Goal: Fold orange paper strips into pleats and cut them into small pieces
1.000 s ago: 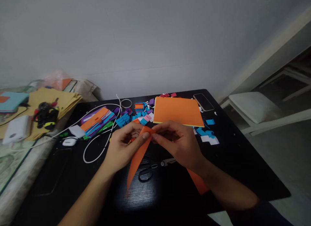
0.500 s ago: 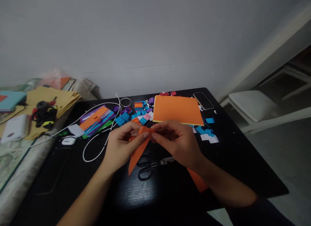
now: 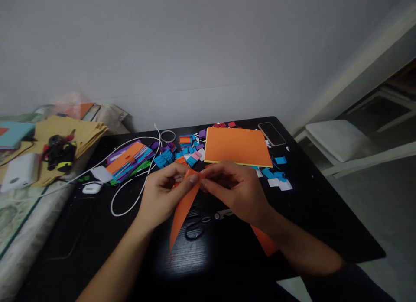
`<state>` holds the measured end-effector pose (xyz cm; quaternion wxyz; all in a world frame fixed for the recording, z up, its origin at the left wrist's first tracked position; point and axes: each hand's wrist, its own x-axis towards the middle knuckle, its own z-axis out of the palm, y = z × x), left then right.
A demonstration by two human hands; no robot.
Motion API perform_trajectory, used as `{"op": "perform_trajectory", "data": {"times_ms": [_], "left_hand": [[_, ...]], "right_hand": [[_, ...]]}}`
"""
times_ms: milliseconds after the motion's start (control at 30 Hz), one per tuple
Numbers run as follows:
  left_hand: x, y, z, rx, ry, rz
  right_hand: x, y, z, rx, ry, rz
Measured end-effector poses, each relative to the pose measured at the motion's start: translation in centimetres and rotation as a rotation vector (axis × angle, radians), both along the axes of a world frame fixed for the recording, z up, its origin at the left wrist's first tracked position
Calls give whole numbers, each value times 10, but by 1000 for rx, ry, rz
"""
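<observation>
Between my two hands is a strip of orange paper (image 3: 184, 209), its pointed lower end hanging toward the table. My left hand (image 3: 162, 193) pinches it near the top, thumb across the front face. From the other side, the thumb and fingertips of my right hand (image 3: 242, 189) grip the same top edge; the curled fingers hide part of it. Below the hands lies a pair of scissors (image 3: 195, 230) with black handles, the blades partly covered by my right hand. Another orange paper piece (image 3: 264, 240) lies under my right forearm.
Behind my hands are a stack of orange sheets (image 3: 238, 146), small folded blue pieces (image 3: 165, 158) and a phone (image 3: 272, 134). On the left lie coloured paper strips (image 3: 130, 161), a looped white cable (image 3: 112, 209) and a white earbud case (image 3: 92, 188). A white chair (image 3: 344, 139) stands right of the table.
The hanging end of the orange strip has swung slightly down and left. My right hand has shifted a little left; both hands keep their pinch.
</observation>
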<state>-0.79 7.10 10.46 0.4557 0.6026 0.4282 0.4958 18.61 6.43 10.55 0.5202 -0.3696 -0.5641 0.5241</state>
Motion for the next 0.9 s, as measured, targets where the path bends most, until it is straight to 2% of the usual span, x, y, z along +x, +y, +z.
{"op": "perform_trajectory", "data": {"times_ms": [200,400,667,900], "left_hand": [[-1,2,0,-31,-45,1],[-5,2,-3,-75,-72,51],[0,0,1,-82,-102,16],[-2,1,1,-95,-88,-65]], "right_hand": [[2,1,0,22,5,35],[8,10,3,135,-14,56],[9,15,1,294,-51,33],[12,17,-1,368,-40,87]]}}
